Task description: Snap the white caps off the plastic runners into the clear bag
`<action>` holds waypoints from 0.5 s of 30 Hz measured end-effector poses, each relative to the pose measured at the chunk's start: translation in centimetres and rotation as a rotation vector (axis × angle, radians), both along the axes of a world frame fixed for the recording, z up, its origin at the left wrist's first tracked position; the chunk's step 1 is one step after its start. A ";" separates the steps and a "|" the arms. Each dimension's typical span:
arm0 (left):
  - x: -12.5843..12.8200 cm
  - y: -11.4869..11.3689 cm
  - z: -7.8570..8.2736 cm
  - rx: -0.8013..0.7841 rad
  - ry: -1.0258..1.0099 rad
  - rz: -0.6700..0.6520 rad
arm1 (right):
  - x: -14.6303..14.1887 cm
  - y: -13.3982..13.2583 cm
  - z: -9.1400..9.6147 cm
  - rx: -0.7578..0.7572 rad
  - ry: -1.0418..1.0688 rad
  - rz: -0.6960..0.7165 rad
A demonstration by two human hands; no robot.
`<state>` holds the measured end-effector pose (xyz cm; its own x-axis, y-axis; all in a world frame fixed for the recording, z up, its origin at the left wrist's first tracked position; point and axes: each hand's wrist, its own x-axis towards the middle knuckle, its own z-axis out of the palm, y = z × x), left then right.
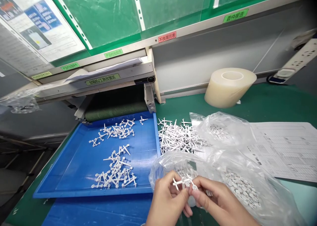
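My left hand (166,201) and my right hand (219,198) meet at the lower middle, fingers closed on one small white branched plastic moulding (183,181). It looks like a moulded runner with little round parts at its ends. Just behind the hands lies an open clear bag (160,163) of small white pieces. To the right, another clear bag (267,186) holds small white parts, and a third clear bag (237,128) sits farther back. A heap of thin white plastic sticks (175,137) lies between the bags and the blue tray (74,166).
Similar mouldings (117,170) lie in two clusters in the tray. A dark conveyor belt (114,102) ends at the tray's back edge. A big clear tape roll (229,87) stands at the back. A printed sheet (289,146) lies right, near a power strip (297,59).
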<state>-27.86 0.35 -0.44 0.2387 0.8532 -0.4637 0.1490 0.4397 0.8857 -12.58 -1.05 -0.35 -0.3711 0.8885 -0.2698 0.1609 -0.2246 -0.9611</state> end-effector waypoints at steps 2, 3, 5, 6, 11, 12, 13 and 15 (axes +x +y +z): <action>-0.1 0.0 -0.2 0.002 -0.037 0.009 | 0.0 -0.1 0.2 0.152 -0.120 0.000; -0.2 -0.1 -0.3 0.095 0.001 0.014 | 0.1 -0.1 0.2 0.190 -0.149 -0.002; -0.4 -0.5 -0.6 0.396 0.152 0.016 | 0.2 0.1 0.1 0.199 -0.168 -0.009; -0.5 -0.7 -0.7 0.568 0.243 0.013 | 0.3 0.2 0.0 0.182 -0.164 -0.006; -1.0 -0.9 -1.1 1.050 0.546 0.023 | 0.6 0.1 -0.5 0.290 -0.277 -0.041; -1.0 -0.4 -0.9 1.080 0.561 0.009 | 0.6 -0.1 -0.6 0.391 -0.324 -0.077; -1.1 0.3 -0.6 1.095 0.571 -0.011 | 0.6 -0.3 -0.7 0.500 -0.362 -0.110; -1.1 2.1 0.2 1.089 0.642 -0.062 | 0.6 -0.6 -0.8 0.700 -0.401 -0.162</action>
